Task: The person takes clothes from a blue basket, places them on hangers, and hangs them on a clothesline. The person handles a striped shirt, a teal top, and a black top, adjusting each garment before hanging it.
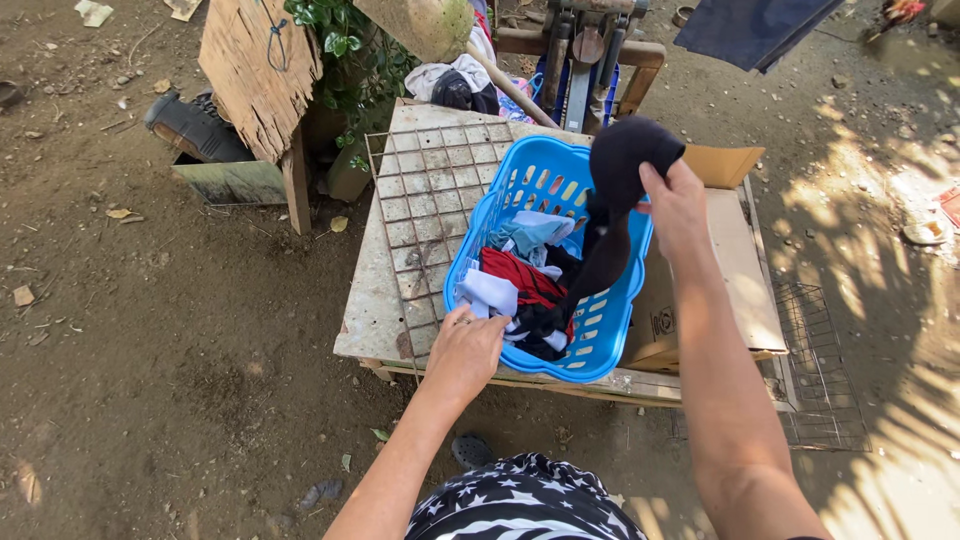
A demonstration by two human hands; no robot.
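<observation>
Blue plastic forms the laundry basket [600,330], which is sitting on a low table [370,320] beside a flattened cardboard sheet [745,270]; a wire grid [425,190] is lying over the table's left part, so the basket's near-left corner is resting on the mesh. The left hand [465,350] is pressing on that corner, fingers curled together over the rim next to a white cloth [490,295] — apparently steadying the basket. A red garment [515,275] is showing among the heaped clothes inside. The right hand [678,210] is lifting a black garment [612,200] clear, fingers clamped on its upper part while its tail is trailing down into the pile. Its lower end is merging with other dark cloth — the boundary cannot be made out. Items behind the table are cut off by the upper frame edge.
</observation>
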